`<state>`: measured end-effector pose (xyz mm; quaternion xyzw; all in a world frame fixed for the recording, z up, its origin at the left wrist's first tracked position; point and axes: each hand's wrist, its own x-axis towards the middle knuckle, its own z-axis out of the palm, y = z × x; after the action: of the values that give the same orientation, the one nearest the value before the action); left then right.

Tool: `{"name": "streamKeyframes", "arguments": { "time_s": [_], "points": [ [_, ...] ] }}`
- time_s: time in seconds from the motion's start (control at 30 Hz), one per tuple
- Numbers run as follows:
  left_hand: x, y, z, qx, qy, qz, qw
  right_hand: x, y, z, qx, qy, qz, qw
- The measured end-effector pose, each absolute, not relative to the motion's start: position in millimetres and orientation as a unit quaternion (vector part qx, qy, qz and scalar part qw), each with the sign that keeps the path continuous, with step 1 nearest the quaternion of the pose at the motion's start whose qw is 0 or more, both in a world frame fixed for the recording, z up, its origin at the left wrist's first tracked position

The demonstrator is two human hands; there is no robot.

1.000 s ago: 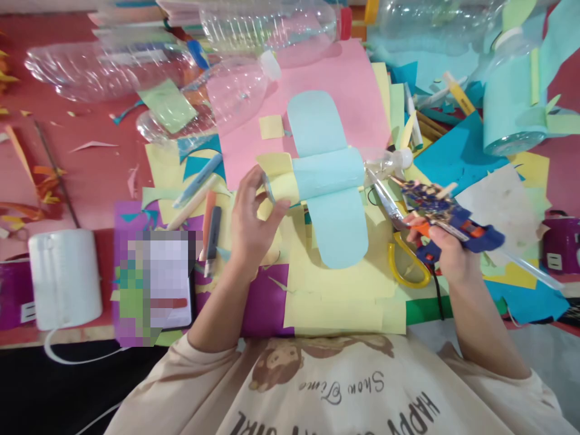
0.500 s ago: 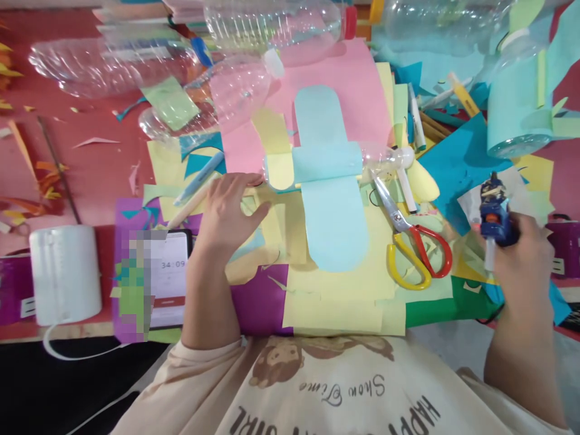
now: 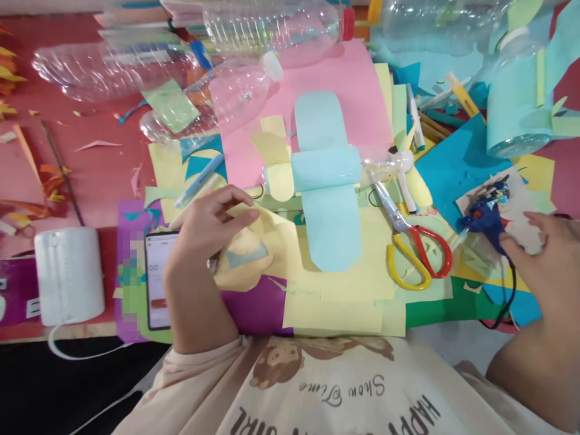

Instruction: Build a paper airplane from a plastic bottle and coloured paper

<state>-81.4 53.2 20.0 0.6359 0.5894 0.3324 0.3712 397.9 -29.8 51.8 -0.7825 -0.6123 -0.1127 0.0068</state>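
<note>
Toward the left, the fingers of my left hand [image 3: 206,232] are curled and pinch the edge of a pale yellow paper sheet [image 3: 283,238], which bends up a little. Beside it a small clear plastic bottle [image 3: 383,162] lies on its side, wrapped in light blue paper [image 3: 333,226] with rounded ends. Yellow paper strips [image 3: 278,172] stick up at the bottle's left end. On the right, a dark blue glue gun [image 3: 483,219] lies on a white scrap. My right hand [image 3: 541,248] is just right of it, fingers apart, holding nothing.
Scissors [image 3: 399,223] with red and yellow handles lie right of the bottle. Several clear bottles [image 3: 276,27] line the back. A bottle wrapped in light blue [image 3: 519,99] stands at the back right. A phone [image 3: 158,281] and a white box-shaped device [image 3: 67,275] are on the left.
My right hand has let go of the glue gun, which now lies on the table, and has moved right. My left hand has shifted slightly left and the yellow sheet has lifted.
</note>
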Motion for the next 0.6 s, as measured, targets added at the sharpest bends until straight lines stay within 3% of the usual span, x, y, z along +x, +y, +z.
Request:
{"name": "streamKeyframes", "arguments": {
  "time_s": [0.03, 0.13, 0.2, 0.4, 0.5, 0.6],
  "points": [
    [-81, 51, 25, 0.618, 0.589, 0.348, 0.387, 388, -26, 57, -0.789, -0.598, -0.126, 0.061],
    [-80, 47, 34, 0.587, 0.586, 0.416, 0.372, 350, -14, 67, -0.725, -0.657, -0.018, 0.207],
    [-80, 45, 37, 0.577, 0.601, 0.433, 0.344, 322, -7, 69, -0.666, -0.697, 0.082, 0.251],
    [-92, 46, 28, 0.63, 0.595, 0.277, 0.415, 259, 4, 59, -0.438, -0.84, 0.22, 0.233],
    [-101, 46, 33, 0.679, 0.586, 0.239, 0.372, 242, 5, 56, -0.35, -0.882, 0.236, 0.212],
    [-99, 37, 60, 0.743, 0.535, 0.247, 0.317, 235, 5, 57, -0.349, -0.872, 0.272, 0.208]
  ]
}}
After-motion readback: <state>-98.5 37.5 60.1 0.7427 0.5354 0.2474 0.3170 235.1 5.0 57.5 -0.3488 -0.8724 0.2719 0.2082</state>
